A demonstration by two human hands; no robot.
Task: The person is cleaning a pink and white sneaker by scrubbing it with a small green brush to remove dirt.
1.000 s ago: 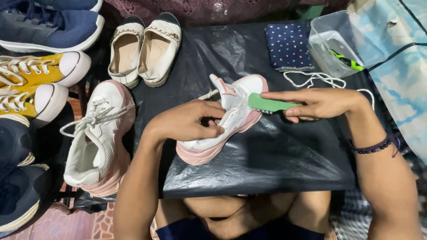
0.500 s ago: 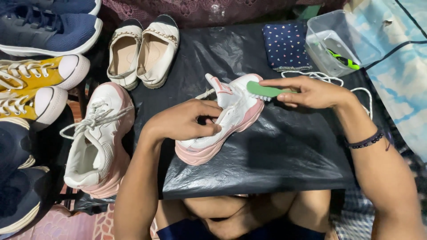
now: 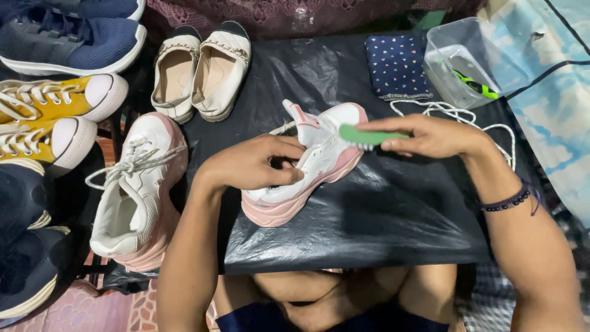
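Note:
A white sneaker with a pink sole [image 3: 319,157] lies on a black plastic sheet [image 3: 381,215] in front of me. My left hand [image 3: 255,163] grips it at the collar, fingers inside the opening. My right hand [image 3: 430,135] holds a green brush [image 3: 362,135] with its bristles down on the toe of the sneaker. The shoe's white lace [image 3: 455,110] lies loose on the sheet behind my right hand.
The matching white and pink sneaker [image 3: 135,190] stands to the left, laced. Beyond it are cream slip-ons [image 3: 200,67], yellow sneakers [image 3: 49,117] and dark blue shoes [image 3: 67,40]. A dotted blue cloth [image 3: 398,64] and a clear plastic tub [image 3: 470,58] sit at the back right.
My right hand has moved the brush back and forth over the sneaker's toe, ending slightly nearer its front. My left hand has kept its grip on the shoe.

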